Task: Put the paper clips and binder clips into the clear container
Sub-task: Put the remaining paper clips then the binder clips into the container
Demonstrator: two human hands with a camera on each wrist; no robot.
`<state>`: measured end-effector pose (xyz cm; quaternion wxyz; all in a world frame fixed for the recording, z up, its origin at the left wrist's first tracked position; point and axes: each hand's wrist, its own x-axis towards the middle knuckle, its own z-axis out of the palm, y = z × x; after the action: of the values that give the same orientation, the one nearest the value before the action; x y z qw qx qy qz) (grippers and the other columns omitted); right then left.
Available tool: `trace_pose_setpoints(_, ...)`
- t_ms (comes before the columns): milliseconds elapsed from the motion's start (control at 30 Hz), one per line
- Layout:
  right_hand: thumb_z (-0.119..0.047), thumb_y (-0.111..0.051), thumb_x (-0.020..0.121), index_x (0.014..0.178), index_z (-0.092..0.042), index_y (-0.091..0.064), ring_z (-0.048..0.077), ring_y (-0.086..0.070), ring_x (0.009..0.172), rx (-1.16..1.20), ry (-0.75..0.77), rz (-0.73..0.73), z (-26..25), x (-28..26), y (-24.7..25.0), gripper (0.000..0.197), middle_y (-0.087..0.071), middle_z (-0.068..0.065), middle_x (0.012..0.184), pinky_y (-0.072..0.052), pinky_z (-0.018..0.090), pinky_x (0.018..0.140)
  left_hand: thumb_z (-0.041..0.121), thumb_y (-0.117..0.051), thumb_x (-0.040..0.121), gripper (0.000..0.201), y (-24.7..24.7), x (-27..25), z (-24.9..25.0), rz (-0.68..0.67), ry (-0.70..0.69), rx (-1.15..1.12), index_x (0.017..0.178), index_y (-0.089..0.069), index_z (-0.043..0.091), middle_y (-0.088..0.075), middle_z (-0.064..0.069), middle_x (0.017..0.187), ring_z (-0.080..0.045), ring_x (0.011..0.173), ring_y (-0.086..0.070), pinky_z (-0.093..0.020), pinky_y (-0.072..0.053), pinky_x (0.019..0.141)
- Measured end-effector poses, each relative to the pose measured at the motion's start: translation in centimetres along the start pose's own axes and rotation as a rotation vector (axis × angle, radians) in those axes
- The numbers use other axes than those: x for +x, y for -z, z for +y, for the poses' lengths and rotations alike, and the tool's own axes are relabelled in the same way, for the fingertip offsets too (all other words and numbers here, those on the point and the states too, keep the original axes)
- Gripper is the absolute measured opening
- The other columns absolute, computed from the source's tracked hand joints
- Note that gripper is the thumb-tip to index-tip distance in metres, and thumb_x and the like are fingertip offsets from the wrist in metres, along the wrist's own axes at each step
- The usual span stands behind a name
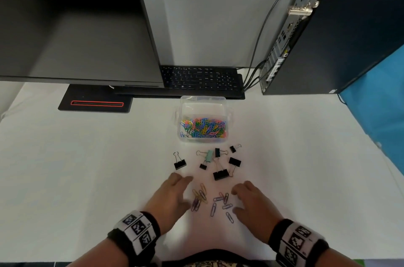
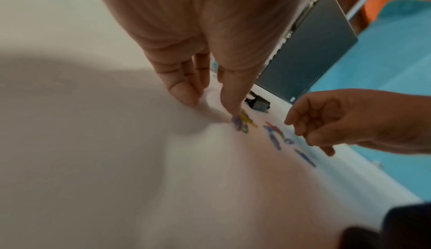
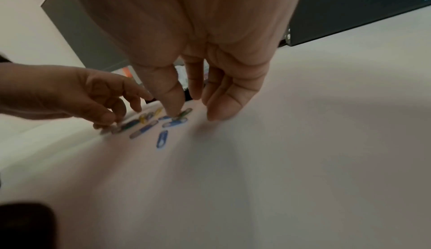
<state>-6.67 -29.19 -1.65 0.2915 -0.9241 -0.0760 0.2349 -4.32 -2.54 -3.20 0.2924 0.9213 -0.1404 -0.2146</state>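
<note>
Hands: left hand (image 1: 172, 195) and right hand (image 1: 253, 205) low over a white desk (image 1: 87, 168), flanking the loose paper clips (image 1: 213, 201) that lie between them.
Left fingers: loosely spread and holding nothing; in the left wrist view the thumb tip (image 2: 234, 112) touches the purple and yellow bunch (image 2: 242, 123).
Right fingers: loosely spread too, nothing held; in the right wrist view one fingertip (image 3: 173, 111) presses down among the blue clips (image 3: 175, 122).
Direction: from the left hand the nearest clips lie at 3 o'clock; from the right hand, at 9 o'clock.
Long axis: mixed. Most clips run roughly 12 to 6 o'clock, a few are turned across.
Nearer hand: about even, each hand bordering its own half of the scatter.
Binder clips (image 1: 220, 173): several on the desk at 12 o'clock from the hands, untouched, between the loose clips and the clear container (image 1: 204, 120).
Container: open, further out at 12 o'clock, its floor already covered with coloured paper clips.
Coming move, as a judgement: both hands probably sweep inward to gather the scatter, then carry it toward 12 o'clock over the binder clips.
</note>
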Motion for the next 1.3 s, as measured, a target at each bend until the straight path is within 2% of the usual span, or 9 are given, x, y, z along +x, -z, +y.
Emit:
trace_pose_setpoints(67,-0.029,-0.059,0.083,0.115,-0.027,-0.046,0.013,-0.045,0.098,-0.059,-0.019,-0.049,0.6,-0.5,-0.3,0.034,-0.038,-0.012,0.105,-0.041,0.024,0.078,0.03,-0.064,0.083,0.069,0.0,0.3,0.0,-0.065,-0.033,0.094,0.144,-0.033,0.028,-0.036,0.01,0.119,-0.01,0.103,-0.043,-0.021,-0.04,0.092)
trace_pose_setpoints(133,-0.03,-0.059,0.084,0.115,-0.029,-0.044,0.014,-0.042,0.099,-0.09,-0.003,-0.043,0.4,-0.2,-0.9,0.035,-0.041,-0.01,0.107,-0.042,0.025,0.08,0.028,-0.063,0.083,0.067,-0.2,0.9,0.9,-0.073,-0.089,0.167,0.144,-0.033,0.029,-0.038,0.006,0.121,-0.014,0.109,-0.041,-0.027,-0.042,0.095)
trace_pose_setpoints(233,-0.03,-0.058,0.086,0.11,-0.028,-0.045,0.014,-0.041,0.097,-0.116,0.028,-0.002,-0.7,0.8,-1.6,0.027,-0.046,-0.006,0.108,-0.042,0.026,0.078,0.026,-0.06,0.086,0.054,-0.6,1.9,2.1,-0.068,-0.15,0.246,0.137,-0.042,0.03,-0.042,0.003,0.117,-0.018,0.104,-0.043,-0.033,-0.046,0.089)
trace_pose_setpoints(300,-0.029,-0.058,0.088,0.106,-0.026,-0.046,0.016,-0.042,0.097,-0.135,0.045,0.014,-1.3,1.5,-1.6,0.022,-0.048,-0.004,0.108,-0.043,0.027,0.077,0.026,-0.06,0.087,0.04,-0.8,2.5,2.8,-0.069,-0.17,0.273,0.126,-0.051,0.029,-0.044,0.002,0.113,-0.02,0.1,-0.046,-0.035,-0.049,0.084)
trace_pose_setpoints(400,-0.023,-0.059,0.087,0.099,-0.025,-0.046,0.017,-0.043,0.095,-0.128,0.067,0.028,-1.8,2.3,-1.7,0.017,-0.049,-0.003,0.107,-0.043,0.028,0.075,0.027,-0.057,0.09,0.022,-1.0,3.0,3.3,-0.062,-0.141,0.281,0.112,-0.056,0.023,-0.045,0.001,0.112,-0.02,0.1,-0.047,-0.034,-0.048,0.082)
trace_pose_setpoints(667,-0.011,-0.055,0.085,0.094,-0.021,-0.048,0.021,-0.045,0.092,-0.173,0.06,0.039,-2.3,3.9,-2.4,0.015,-0.048,0.003,0.106,-0.047,0.033,0.069,0.019,-0.053,0.091,0.005,-1.5,3.9,3.7,-0.116,-0.063,0.318,0.096,-0.052,0.019,-0.046,-0.003,0.107,-0.022,0.097,-0.047,-0.034,-0.046,0.079)
trace_pose_setpoints(867,-0.006,-0.05,0.085,0.095,-0.02,-0.051,0.023,-0.045,0.095,-0.165,0.036,0.019,-2.9,4.1,-2.2,0.017,-0.048,0.006,0.11,-0.047,0.032,0.073,0.013,-0.052,0.089,0.011,-1.1,4.2,4.2,-0.186,-0.018,0.358,0.099,-0.051,0.018,-0.049,-0.004,0.109,-0.024,0.101,-0.047,-0.032,-0.041,0.08)
trace_pose_setpoints(1067,-0.002,-0.052,0.081,0.09,-0.017,-0.051,0.023,-0.044,0.094,-0.175,0.027,-0.018,-3.0,4.0,-1.8,0.017,-0.045,0.006,0.111,-0.045,0.032,0.073,0.01,-0.052,0.09,0.017,-0.5,3.5,3.5,-0.209,-0.046,0.404,0.105,-0.049,0.017,-0.05,-0.004,0.112,-0.024,0.1,-0.048,-0.036,-0.047,0.08)
trace_pose_setpoints(1300,-0.003,-0.05,0.081,0.085,-0.02,-0.05,0.021,-0.043,0.091,-0.149,0.018,-0.039,-3.0,4.2,-1.5,0.017,-0.053,0.004,0.102,-0.043,0.032,0.072,0.018,-0.049,0.092,0.008,0.8,3.2,2.9,-0.208,-0.061,0.351,0.099,-0.051,0.015,-0.054,-0.004,0.108,-0.024,0.095,-0.053,-0.034,-0.043,0.077)
